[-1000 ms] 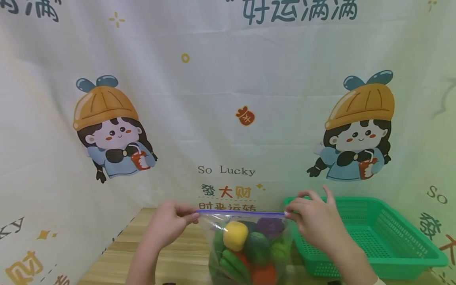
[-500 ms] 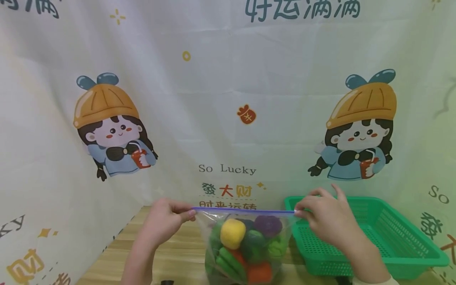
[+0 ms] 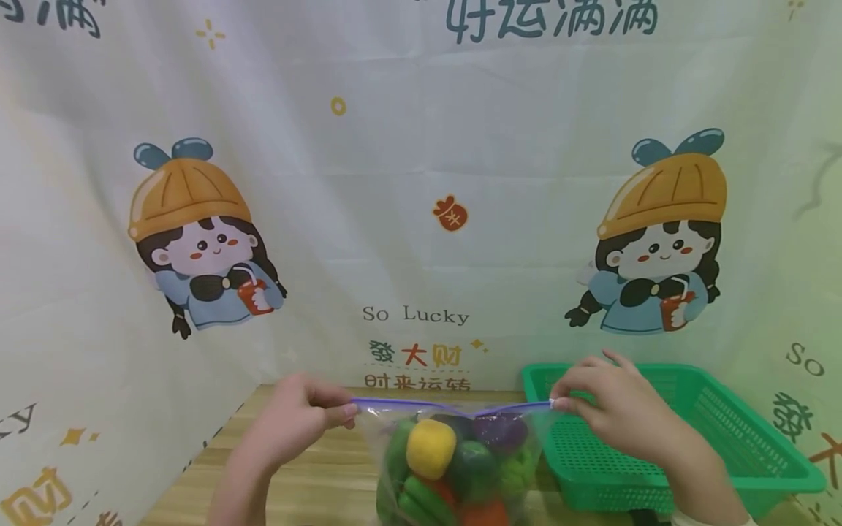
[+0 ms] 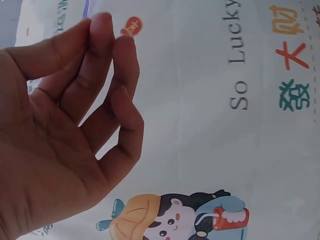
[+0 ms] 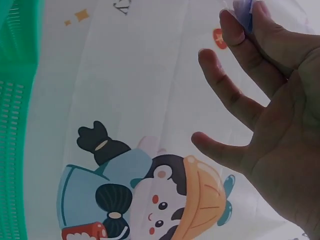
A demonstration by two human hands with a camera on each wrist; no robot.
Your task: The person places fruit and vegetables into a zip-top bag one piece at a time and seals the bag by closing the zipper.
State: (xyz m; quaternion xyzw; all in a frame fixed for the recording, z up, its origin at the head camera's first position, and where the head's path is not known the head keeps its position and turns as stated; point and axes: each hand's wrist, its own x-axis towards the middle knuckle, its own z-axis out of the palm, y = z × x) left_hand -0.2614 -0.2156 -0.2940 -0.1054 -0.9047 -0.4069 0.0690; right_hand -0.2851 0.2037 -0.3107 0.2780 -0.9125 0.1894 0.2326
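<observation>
A clear zip bag [image 3: 378, 431] with a purple zip strip [image 3: 401, 403] stands in the middle of the head view. Inside it are several toy vegetables: a yellow one [image 3: 430, 448], a purple one [image 3: 501, 431], green ones [image 3: 475, 463] and an orange-red piece [image 3: 485, 513]. My left hand [image 3: 299, 420] pinches the strip's left end between thumb and fingers. At the right end, my right hand [image 3: 621, 409] pinches a corner, its other fingers spread in the right wrist view. The strip sags in the middle. The bag's bottom is cut off by the frame.
A green plastic basket [image 3: 691, 482] stands to the right, partly behind my right forearm. The wooden tabletop [image 3: 316, 475] lies under the bag. A printed cloth [image 3: 368, 234] hangs close behind and along the sides.
My hands have moved apart, the right one further right along the strip to its end. The strip was straight before; now it dips in the middle.
</observation>
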